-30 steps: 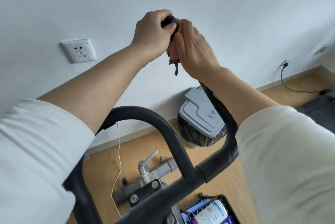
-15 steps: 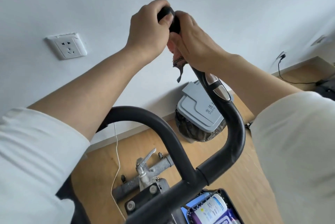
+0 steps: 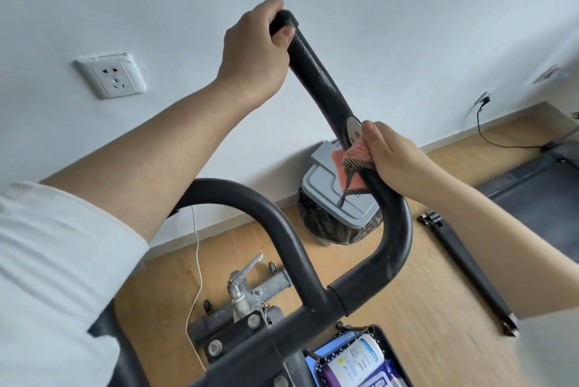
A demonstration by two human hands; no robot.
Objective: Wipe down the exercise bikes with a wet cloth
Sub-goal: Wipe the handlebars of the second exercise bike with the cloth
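- Head view, upper centre: the left hand (image 3: 253,51) is closed round the very tip of the exercise bike's handlebar (image 3: 316,73). The thumb lies across the end cap and the fingers curl behind the tube. Judged from this, it is steadying the bar rather than cleaning it.
- Head view, centre right: the right hand (image 3: 398,164) grips the same black tube lower down, with the pink cloth (image 3: 355,155) wrapped between palm and bar. The thumb presses just beside the silver sensor plate (image 3: 354,129). A dark mesh edge of the cloth hangs loose below the fist, in front of the grey waste bin (image 3: 341,202) on the floor.
- The step in hand looks like a pass along this upright horn. To do it well, hold the cloth fully round the tube so the back face is wiped too, and slide with even pressure rather than dabbing.
- Go gently over the sensor plate, since its edges could trap grime and a very wet cloth may leave water there.
- Tuck in the dangling corner so it does not drag or drip.
- The tip under the left hand cannot be reached until that hand shifts. The curve below the right hand and the middle loop at lower centre need wiping as well.
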